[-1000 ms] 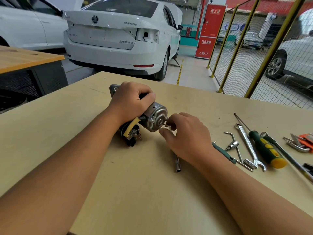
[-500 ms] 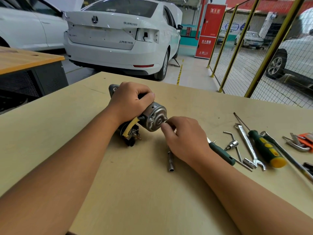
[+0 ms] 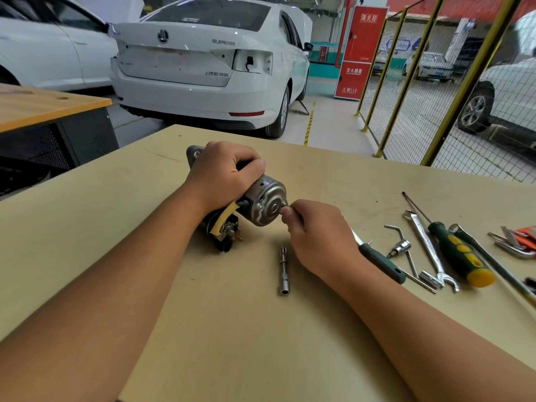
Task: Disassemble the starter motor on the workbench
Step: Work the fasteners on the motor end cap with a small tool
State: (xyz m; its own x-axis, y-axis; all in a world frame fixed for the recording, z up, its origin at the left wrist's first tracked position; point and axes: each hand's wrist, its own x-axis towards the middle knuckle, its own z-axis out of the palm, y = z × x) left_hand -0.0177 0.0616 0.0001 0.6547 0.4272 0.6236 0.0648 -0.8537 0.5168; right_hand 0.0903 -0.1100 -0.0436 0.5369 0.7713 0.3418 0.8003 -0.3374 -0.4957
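The left hand (image 3: 224, 175) grips the motor (image 3: 262, 200) on the bench (image 3: 203, 329), hiding most of its body. The right hand (image 3: 317, 237) pinches something tiny at the end cap, too small to identify. A socket (image 3: 283, 270) lies just below it.

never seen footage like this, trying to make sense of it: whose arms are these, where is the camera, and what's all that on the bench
There is no machine here. The arms belong to a person, and the one camera is worn on their head, looking forward and down, so you see what they see.

The left hand grips the starter motor, which rests on the bench. The fingers of the right hand pinch something small at the motor's end cap; it is too small to name.

Loose on the bench lie a socket tube, a dark-handled tool, a wrench and a green and yellow screwdriver. White cars stand behind.
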